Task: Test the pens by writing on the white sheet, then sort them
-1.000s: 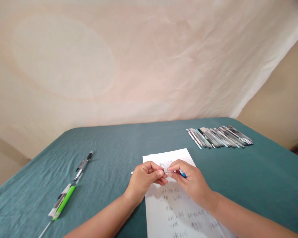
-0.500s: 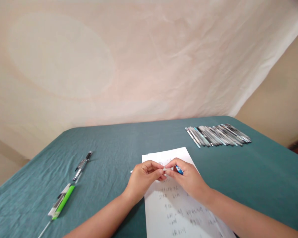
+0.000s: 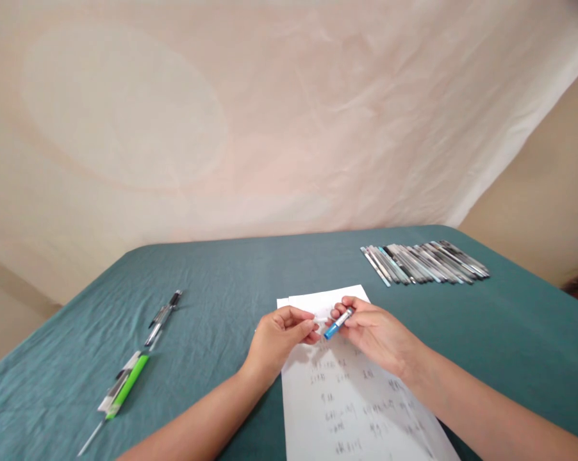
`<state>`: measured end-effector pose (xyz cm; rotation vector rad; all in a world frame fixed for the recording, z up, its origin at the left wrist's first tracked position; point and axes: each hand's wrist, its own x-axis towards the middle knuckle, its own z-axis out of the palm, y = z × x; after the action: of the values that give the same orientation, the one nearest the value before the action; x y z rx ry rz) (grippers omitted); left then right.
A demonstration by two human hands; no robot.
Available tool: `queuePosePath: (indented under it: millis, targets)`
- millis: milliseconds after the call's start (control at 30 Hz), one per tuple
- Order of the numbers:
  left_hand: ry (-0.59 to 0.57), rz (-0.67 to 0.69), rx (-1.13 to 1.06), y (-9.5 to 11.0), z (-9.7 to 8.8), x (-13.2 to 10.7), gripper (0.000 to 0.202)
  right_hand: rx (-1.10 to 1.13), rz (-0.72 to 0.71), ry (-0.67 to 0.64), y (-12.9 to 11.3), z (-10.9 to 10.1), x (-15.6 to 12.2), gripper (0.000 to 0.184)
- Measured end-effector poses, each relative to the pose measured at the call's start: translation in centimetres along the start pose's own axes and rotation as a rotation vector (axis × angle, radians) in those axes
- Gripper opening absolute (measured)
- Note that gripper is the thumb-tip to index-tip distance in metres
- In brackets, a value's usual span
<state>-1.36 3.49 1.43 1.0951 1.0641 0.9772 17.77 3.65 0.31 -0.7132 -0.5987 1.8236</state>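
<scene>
My left hand (image 3: pixel 280 333) is closed in a pinch on a thin pale pen barrel (image 3: pixel 319 318), above a white sheet of paper (image 3: pixel 356 410) with handwriting. My right hand (image 3: pixel 378 333) is closed on a short pen piece with a blue tip (image 3: pixel 338 323), tilted toward the left hand. The two pieces are a little apart between my fingertips. Both hands hover over the top of the sheet, on a table covered with a teal cloth (image 3: pixel 231 288).
A row of several pens (image 3: pixel 426 262) lies side by side at the far right of the table. On the left lie a black pen (image 3: pixel 163 316) and a green pen with a white one beside it (image 3: pixel 124 390). A cream sheet hangs behind the table.
My hands were pressed together on one pen. Now they have drawn apart, and the blue-tipped piece has come away in my right hand and tilted.
</scene>
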Motion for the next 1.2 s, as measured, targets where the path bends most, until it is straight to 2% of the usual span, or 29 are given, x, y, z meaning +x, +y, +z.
queuePosePath:
  millis: [200,433,500,700,800,933,1200]
  targets:
    - [0.051,0.025,0.004,0.0,-0.2,0.2,0.021,-0.042,-0.076,0.056,0.4,-1.2,0.9,0.024]
    - [0.077,0.046,0.032,-0.3,-0.5,0.6,0.022,-0.178,-0.098,-0.031,0.6,-1.1,0.7,0.024]
    - [0.072,0.057,0.075,-0.4,-0.6,0.5,0.021,-0.314,-0.113,-0.046,0.5,-0.8,0.4,0.023]
    - [0.035,0.101,0.156,0.2,-1.2,0.6,0.021,-0.966,-0.191,0.029,0.0,-0.4,0.0,0.026]
    - [-0.015,0.118,0.136,0.6,-1.4,0.7,0.02,-1.118,-0.25,0.024,-0.2,-0.4,-0.2,0.024]
    - [-0.039,0.163,0.148,0.9,-1.5,0.5,0.018,-1.107,-0.248,-0.024,0.0,-0.4,-0.2,0.021]
    - [0.044,0.223,0.243,1.1,-1.1,0.0,0.015,-1.071,-0.22,-0.017,0.2,-0.1,-0.3,0.021]
